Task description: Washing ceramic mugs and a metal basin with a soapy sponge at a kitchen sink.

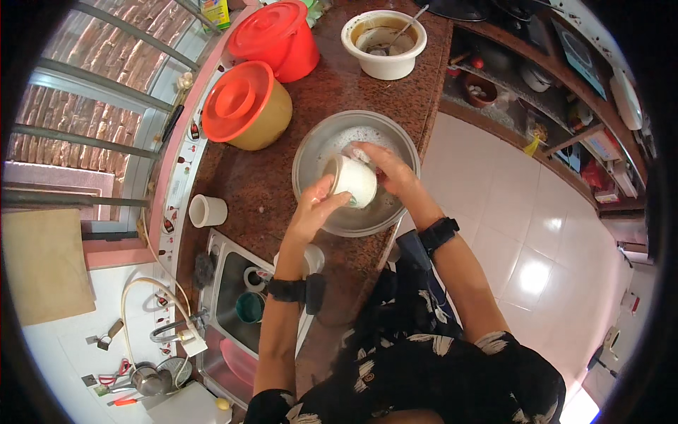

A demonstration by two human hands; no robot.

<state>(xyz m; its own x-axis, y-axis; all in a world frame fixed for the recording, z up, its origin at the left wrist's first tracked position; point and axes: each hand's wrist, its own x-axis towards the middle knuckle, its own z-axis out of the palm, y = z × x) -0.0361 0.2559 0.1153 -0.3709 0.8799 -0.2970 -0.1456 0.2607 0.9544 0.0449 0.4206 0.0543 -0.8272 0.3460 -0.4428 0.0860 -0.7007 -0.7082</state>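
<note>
A white cup or small pot (359,184) is held tilted above a wide steel basin (408,138) with soapy water. My left hand (318,204) grips it from the left side, thumb along its lower wall. My right hand (384,165) is at its upper right, fingers near the rim, with something pale and sudsy under the fingertips, perhaps a cloth or sponge. Foam lies on the water beyond the cup. Below my left hand, a white vessel (313,258) stands on the counter, partly hidden by my wrist.
Red-lidded buckets (265,116) and a white pot with a spoon (389,66) stand farther back on the granite counter. A small white cup (208,211) is at the left, above a steel sink (228,265) holding a green cup (249,307). Shelves (508,100) stand at the right.
</note>
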